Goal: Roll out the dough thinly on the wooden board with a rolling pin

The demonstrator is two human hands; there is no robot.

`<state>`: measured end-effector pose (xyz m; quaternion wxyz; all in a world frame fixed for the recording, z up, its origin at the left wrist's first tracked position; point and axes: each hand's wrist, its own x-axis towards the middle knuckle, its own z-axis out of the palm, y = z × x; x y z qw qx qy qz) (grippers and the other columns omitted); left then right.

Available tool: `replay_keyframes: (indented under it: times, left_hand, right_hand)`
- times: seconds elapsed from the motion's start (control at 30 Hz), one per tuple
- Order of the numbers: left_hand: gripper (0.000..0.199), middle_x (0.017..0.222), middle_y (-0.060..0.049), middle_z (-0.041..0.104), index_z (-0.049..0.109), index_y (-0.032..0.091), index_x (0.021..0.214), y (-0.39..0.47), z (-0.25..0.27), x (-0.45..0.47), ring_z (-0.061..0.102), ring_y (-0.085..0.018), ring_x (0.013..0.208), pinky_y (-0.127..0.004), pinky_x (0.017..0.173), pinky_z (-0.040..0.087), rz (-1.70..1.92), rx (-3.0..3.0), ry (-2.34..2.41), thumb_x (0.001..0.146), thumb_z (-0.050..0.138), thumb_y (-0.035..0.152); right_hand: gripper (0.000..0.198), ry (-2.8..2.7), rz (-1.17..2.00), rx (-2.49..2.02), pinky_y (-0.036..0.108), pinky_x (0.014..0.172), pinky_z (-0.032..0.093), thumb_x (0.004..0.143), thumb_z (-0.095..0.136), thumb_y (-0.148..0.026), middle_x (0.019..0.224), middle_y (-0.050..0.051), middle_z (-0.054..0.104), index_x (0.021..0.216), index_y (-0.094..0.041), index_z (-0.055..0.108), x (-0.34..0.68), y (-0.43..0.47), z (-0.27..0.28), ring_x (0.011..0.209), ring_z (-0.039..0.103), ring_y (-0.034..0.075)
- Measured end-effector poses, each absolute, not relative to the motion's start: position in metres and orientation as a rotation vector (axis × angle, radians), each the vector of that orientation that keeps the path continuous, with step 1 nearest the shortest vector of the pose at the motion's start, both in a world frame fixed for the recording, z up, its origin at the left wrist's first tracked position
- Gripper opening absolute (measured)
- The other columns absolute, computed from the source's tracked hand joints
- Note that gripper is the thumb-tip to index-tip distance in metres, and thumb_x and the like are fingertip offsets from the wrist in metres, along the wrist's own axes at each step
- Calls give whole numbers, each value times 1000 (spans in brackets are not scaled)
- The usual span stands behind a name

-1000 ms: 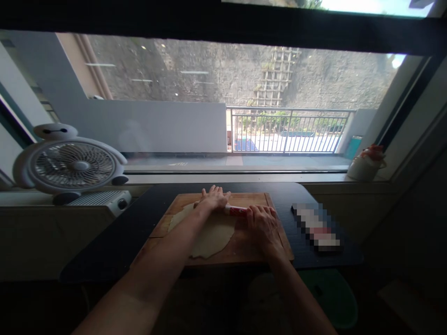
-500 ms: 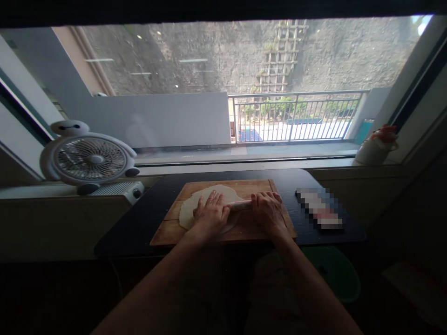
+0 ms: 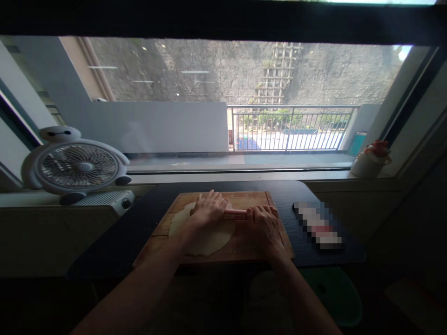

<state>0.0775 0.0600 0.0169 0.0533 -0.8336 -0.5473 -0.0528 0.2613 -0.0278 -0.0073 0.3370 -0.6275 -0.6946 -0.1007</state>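
A thin, wide round of pale dough (image 3: pixel 213 239) lies on a wooden board (image 3: pixel 244 251), its edge slightly uneven. Across its upper part lies a rolling pin (image 3: pixel 236 214), whose middle shows between my hands. My left hand (image 3: pixel 210 204) presses over the pin's left part, palm down, with its fingers laid forward over it. Around the pin's right end, my right hand (image 3: pixel 262 221) is closed with bent fingers, over the board to the right of the dough. My left forearm hides part of the dough's left side.
The board rests on a dark table (image 3: pixel 115 246) by a window. A blurred flat object (image 3: pixel 319 225) lies on the table at right. On the left ledge stands a white fan (image 3: pixel 82 166); a white pot (image 3: pixel 368 163) sits on the right sill. Below is a green stool (image 3: pixel 335 298).
My hands have pushed the rolling pin forward, toward the dough's far edge, and more dough shows on the near side. The view has tilted up a little, so everything sits lower.
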Motion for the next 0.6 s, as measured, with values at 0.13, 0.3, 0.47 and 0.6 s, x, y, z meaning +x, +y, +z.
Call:
replay_keyframes:
  times: [0.13, 0.3, 0.47, 0.6]
  left_hand:
    - [50, 147, -9, 38, 44, 21, 134, 1, 6, 62, 22, -24, 140, -52, 113, 13, -188, -2464, -1685, 95, 20, 40]
    - [54, 150, -8, 32, 38, 20, 139, 11, 5, 72, 15, -23, 142, -50, 114, 9, -177, -2478, -1710, 94, 19, 43]
    - [57, 151, -9, 30, 38, 23, 140, 94, 21, 114, 17, -27, 141, -56, 111, 13, -3, -2553, -1862, 93, 17, 47]
    - [63, 149, -13, 33, 38, 22, 140, 131, 27, 133, 24, -28, 139, -55, 108, 21, 1, -2550, -1923, 91, 16, 55]
  right_hand:
    - [29, -1921, -224, -1574, 32, 93, 29, 96, 40, -30, 97, 2, 66, 84, -24, 65, 272, -43, -6, 97, 53, 18]
    - [29, -2001, -220, -1545, 31, 90, 32, 96, 40, -29, 101, 2, 66, 87, -24, 67, 288, -54, -9, 101, 52, 18]
    - [36, -1900, -263, -1721, 33, 88, 34, 97, 36, -30, 95, 4, 67, 79, -23, 66, 300, -27, -12, 99, 53, 20]
    - [30, -1834, -279, -1824, 41, 94, 32, 95, 39, -33, 113, 6, 63, 89, -24, 67, 308, -2, -11, 111, 50, 25]
